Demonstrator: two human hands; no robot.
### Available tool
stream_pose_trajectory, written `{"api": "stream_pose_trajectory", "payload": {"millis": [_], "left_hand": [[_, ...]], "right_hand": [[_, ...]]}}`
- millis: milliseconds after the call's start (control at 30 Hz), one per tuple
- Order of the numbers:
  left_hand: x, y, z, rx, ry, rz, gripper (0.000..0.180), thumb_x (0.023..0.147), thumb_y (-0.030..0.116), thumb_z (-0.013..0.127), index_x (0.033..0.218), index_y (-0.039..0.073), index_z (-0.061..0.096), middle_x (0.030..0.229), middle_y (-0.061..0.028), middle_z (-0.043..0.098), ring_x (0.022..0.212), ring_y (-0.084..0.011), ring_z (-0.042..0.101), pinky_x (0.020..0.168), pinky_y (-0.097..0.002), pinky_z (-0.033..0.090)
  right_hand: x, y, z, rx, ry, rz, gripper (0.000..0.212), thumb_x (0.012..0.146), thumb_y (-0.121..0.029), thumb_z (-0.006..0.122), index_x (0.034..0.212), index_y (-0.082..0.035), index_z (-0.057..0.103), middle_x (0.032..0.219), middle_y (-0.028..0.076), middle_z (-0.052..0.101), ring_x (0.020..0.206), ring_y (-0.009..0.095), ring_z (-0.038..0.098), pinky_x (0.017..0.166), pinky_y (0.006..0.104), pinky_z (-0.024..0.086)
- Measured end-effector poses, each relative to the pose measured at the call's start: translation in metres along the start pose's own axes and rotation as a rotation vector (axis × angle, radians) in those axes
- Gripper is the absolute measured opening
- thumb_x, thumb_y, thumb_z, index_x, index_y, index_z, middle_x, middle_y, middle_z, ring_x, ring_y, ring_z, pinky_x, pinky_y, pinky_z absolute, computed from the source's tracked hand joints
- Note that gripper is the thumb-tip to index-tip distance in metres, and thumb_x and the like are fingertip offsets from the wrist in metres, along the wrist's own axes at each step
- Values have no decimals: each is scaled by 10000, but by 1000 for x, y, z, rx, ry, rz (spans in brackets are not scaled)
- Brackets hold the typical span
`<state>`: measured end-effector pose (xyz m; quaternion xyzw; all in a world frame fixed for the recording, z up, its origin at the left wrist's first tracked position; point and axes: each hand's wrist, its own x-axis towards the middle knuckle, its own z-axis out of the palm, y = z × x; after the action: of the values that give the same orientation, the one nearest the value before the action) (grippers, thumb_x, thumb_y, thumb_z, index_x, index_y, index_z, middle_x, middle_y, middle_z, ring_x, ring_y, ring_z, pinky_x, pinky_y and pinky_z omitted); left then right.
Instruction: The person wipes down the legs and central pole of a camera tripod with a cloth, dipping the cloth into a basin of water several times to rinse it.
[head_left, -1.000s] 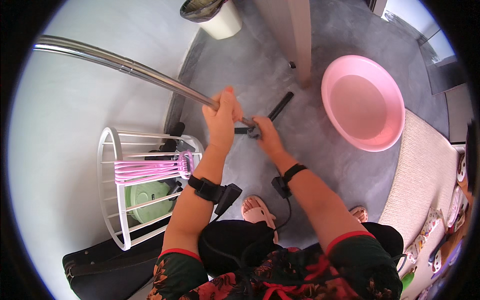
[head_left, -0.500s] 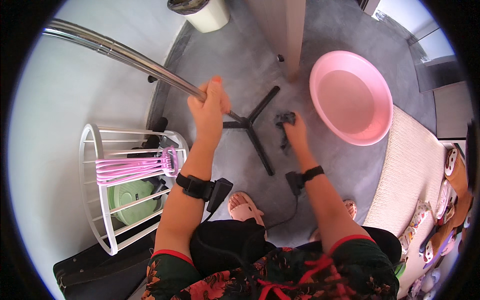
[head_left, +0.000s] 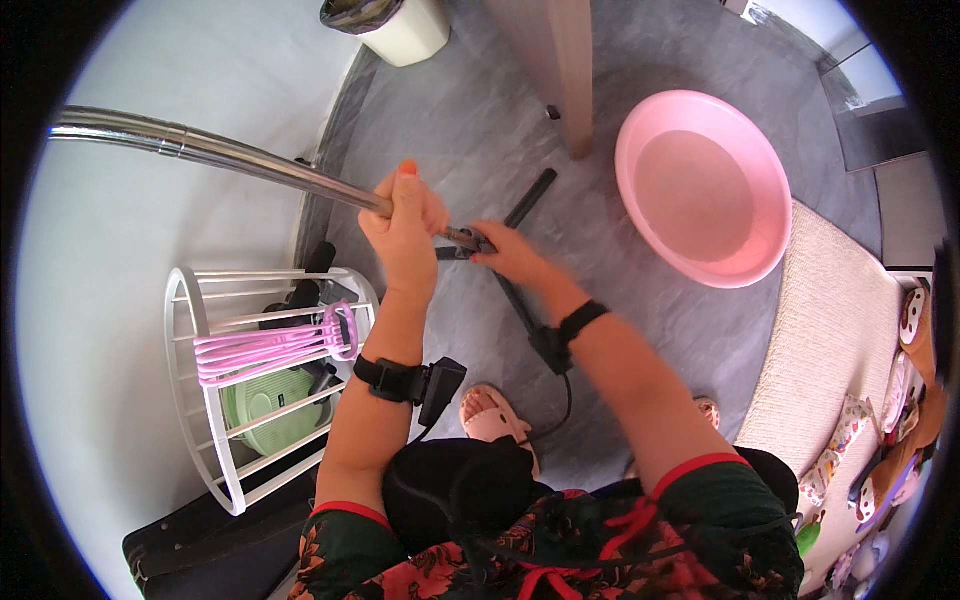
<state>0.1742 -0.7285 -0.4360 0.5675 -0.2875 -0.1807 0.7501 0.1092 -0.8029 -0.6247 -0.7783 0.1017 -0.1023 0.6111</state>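
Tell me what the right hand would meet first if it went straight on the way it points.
The right hand would probably meet the thin lower section of the metal pole, with the left hand beyond. Depth is unclear; it may be touching the pole now.

Bright, diffuse light fills the view, whitest toward the upper right. Sharp glints streak the shiny cylindrical metal pole [head_left: 280, 177]; soft shadow greys the smooth white wall [head_left: 230, 75] beside the white slatted rack [head_left: 216, 410]. Slight blur softens the bare right hand [head_left: 513, 253]. Black, blue-fringed fisheye edges bend straight lines.
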Motion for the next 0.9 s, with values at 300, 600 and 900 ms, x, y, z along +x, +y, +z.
{"api": "stream_pose_trajectory", "payload": {"millis": [300, 600, 900], "left_hand": [[2, -1, 5, 3, 83, -1, 302, 980, 171, 454, 696, 79, 412, 499, 30, 299, 409, -67, 266, 412, -266, 237], [-2, 3, 4, 42, 138, -4, 338, 977, 173, 460, 660, 83, 381, 500, 32, 291, 405, -72, 270, 414, -269, 250], [3, 3, 4, -14, 71, -29, 277, 968, 188, 499, 756, 10, 512, 533, 28, 364, 448, -59, 324, 429, -249, 289]], "right_hand": [[-58, 12, 55, 64, 672, -152, 439, 723, 162, 564, 1119, -26, 573, 1336, 143, 510, 1245, 297, 489, 960, 334, 454], [-76, -18, 30, 92, 710, -45, 433, 687, 174, 555, 1059, -38, 623, 1262, 148, 539, 1125, 310, 552, 905, 343, 461], [-52, -10, 44, -161, 620, -159, 320, 728, 80, 562, 1008, -54, 639, 1205, 182, 528, 1096, 400, 494, 933, 428, 429]]}}
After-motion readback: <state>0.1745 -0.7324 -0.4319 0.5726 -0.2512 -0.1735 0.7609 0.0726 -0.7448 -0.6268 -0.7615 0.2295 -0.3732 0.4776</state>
